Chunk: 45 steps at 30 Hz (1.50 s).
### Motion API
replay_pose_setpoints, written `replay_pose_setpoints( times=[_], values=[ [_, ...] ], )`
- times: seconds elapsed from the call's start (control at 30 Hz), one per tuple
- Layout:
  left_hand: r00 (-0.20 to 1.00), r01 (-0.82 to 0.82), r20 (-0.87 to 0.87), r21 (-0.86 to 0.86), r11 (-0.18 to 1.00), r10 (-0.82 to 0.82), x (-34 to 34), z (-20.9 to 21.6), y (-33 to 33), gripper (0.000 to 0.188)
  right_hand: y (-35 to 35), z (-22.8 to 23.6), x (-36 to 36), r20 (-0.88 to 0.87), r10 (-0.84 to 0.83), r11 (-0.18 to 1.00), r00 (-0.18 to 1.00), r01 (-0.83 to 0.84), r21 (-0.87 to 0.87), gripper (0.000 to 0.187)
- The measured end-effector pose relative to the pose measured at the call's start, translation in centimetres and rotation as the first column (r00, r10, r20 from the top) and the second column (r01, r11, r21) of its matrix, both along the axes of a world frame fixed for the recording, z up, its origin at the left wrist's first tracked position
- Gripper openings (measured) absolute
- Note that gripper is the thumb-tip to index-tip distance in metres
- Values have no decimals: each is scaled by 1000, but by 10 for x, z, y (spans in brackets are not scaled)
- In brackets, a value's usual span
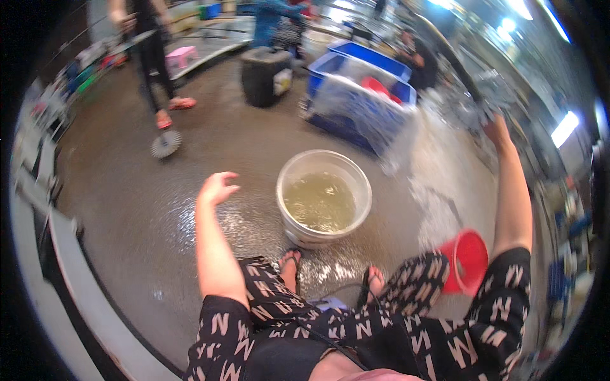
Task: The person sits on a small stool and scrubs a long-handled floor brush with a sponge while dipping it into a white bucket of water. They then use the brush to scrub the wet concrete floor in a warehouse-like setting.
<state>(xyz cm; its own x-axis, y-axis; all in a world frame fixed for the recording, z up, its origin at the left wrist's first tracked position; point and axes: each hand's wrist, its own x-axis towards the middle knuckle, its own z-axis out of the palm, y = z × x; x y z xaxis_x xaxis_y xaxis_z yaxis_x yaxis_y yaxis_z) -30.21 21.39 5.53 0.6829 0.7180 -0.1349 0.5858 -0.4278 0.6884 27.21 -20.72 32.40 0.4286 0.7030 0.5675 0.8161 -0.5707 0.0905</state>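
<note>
A white bucket (304,236) stands upright on the wet floor (127,209) at the centre of the frame, holding cloudy, yellowish water (319,202). Left of it, the left hand (220,188) hangs apart from the rim, fingers loosely bent with a gap between them and the thumb, and nothing in its grasp. At the right of the frame, the right hand (495,127) reaches up to clear plastic (494,89) near the lower end of a dark hose (452,56); blur hides its fingers, so I cannot tell whether they grip anything. The wearer's sandalled feet are just below the bucket. A red bucket (475,260) is tipped over at lower right. Toward the top centre sits a blue crate (340,108) draped with clear sheeting (381,117), beside a black jug (265,79). At upper left stand a person in dark trousers (154,70) and a pink stool (182,57).
</note>
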Motion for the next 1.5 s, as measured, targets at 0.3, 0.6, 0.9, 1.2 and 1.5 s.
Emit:
replay_pose_setpoints(
  times=[0.3, 0.6, 0.9, 1.2, 1.5],
  values=[
    [998, -55, 8, -11, 998, 55, -30, -12, 26, 44, -4, 37, -84, 135, -358, 922, 924, 372, -105, 30],
    [998, -59, -7, 34, 998, 59, 9, 18, -6, 44, 110, 158, -175, 397, -379, 924, 836, 363, 118, 31],
    [985, -171, -34, 12, 985, 171, -28, 11, -3, 45, 189, 223, -155, 524, -117, 833, 844, -203, 514, 38],
    [979, -200, -44, -41, 979, 198, -34, 9, -4, 44, 251, 269, -52, 410, -427, 478, 806, -183, 859, 49],
    [980, -179, -88, -28, 983, 176, -34, 12, -2, 43, 307, 183, -175, 181, 517, -335, 837, 3, 942, 15]
  ],
)
